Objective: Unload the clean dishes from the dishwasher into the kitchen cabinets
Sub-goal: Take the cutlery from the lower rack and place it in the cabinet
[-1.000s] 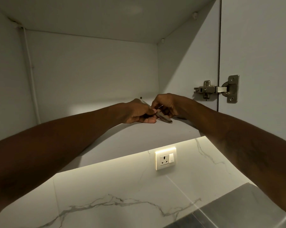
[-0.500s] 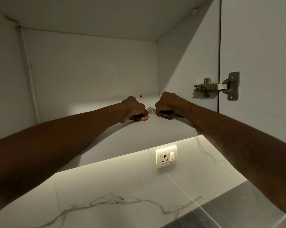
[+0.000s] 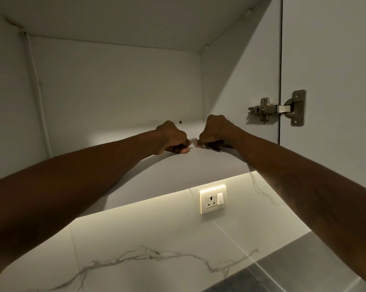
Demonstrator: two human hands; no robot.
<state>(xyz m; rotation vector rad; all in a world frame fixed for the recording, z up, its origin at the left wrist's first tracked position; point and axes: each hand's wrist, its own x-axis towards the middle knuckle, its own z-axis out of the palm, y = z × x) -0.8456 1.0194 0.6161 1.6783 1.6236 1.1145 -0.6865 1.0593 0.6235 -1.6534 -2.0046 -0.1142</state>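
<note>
The white laminate cabinet shelf (image 3: 177, 171) is lying above the white veined marble backsplash (image 3: 135, 239), and the white rectangular wall socket (image 3: 213, 199) is sitting on that backsplash just below the shelf's front edge. Towards the shelf's back right corner, the left hand (image 3: 173, 140) and right hand (image 3: 214, 131) are resting side by side, near but apart. The silver metal fork (image 3: 194, 141) is poking out leftward from under the right hand, between the two. The steel cabinet hinge (image 3: 276, 108) is sitting to the right of both hands.
</note>
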